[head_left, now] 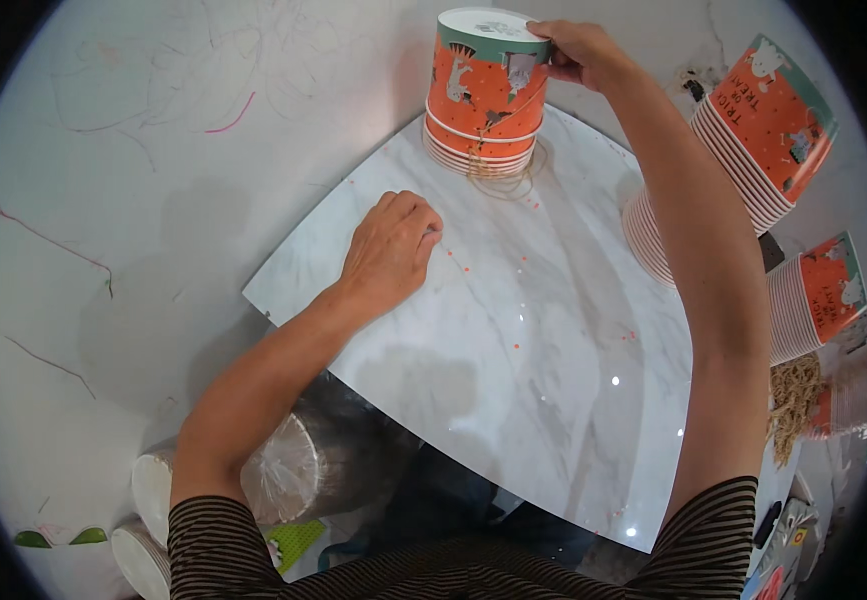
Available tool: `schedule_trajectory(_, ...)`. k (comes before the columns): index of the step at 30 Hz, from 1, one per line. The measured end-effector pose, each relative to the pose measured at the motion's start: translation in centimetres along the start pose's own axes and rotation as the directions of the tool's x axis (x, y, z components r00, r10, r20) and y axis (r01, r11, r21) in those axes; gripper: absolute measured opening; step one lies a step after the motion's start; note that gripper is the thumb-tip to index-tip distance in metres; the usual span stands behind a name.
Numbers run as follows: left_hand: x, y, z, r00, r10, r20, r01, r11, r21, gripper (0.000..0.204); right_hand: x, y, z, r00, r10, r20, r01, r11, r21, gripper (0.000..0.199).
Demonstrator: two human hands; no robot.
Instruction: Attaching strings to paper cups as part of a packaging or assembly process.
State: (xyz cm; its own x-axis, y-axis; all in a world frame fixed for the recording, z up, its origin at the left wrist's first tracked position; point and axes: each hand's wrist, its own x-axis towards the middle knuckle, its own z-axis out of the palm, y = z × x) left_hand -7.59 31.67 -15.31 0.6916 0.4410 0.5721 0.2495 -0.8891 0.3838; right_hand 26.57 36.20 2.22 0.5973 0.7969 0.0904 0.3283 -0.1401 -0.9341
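Note:
At the far edge of the marble-patterned table (513, 300), an orange paper bucket (483, 85) with a green band and animal figures stands upside down, nested over others whose white rims show below. My right hand (583, 55) grips its upturned base from the right, thumb and fingers at the green band. Thin twine loops (523, 175) hang around the lower rims and onto the tabletop. My left hand (393, 240) rests on the table nearer me, fingers curled and closed; anything inside them is hidden.
Tall stacks of nested orange buckets (758, 125) lean at the right, with a smaller stack (828, 295) below. A bundle of brown twine (795, 395) lies beside them. Plastic-wrapped rolls or stacks (293, 465) stand below the table at lower left. Small orange bits dot the tabletop.

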Motion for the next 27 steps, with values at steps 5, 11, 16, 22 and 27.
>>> schedule_trajectory(5, 0.2, 0.5, 0.2, 1.000, -0.016, -0.007, 0.016, 1.000, -0.015, 0.011, 1.0, 0.8, -0.2, 0.999, 0.052, 0.011, -0.052, 0.999, 0.004, 0.029)
schedule_trajectory(11, 0.4, 0.7, 0.3, 1.000, -0.020, -0.014, 0.020, 1.000, -0.014, 0.011, -0.2, 1.9, 0.5, 0.999, 0.029, 0.043, -0.028, 1.000, -0.006, 0.030)
schedule_trajectory(16, 0.2, 0.5, 0.2, 1.000, -0.024, -0.012, 0.023, 1.000, -0.005, 0.010, -3.8, 2.4, 2.3, 0.999, 0.015, -0.051, -0.005, 0.984, 0.179, 0.029)
schedule_trajectory(22, 0.4, 0.9, 0.2, 1.000, 0.001, -0.019, -0.001, 1.000, -0.020, 0.008, -6.1, 3.2, 0.3, 0.992, 0.117, -0.042, -0.103, 0.966, 0.237, 0.046)
schedule_trajectory(27, 0.5, 0.5, 0.6, 0.998, 0.061, -0.034, -0.060, 0.998, 0.011, 0.010, -12.1, 4.1, -4.6, 0.880, -0.474, -0.027, 0.390, 0.754, -0.528, 0.047)
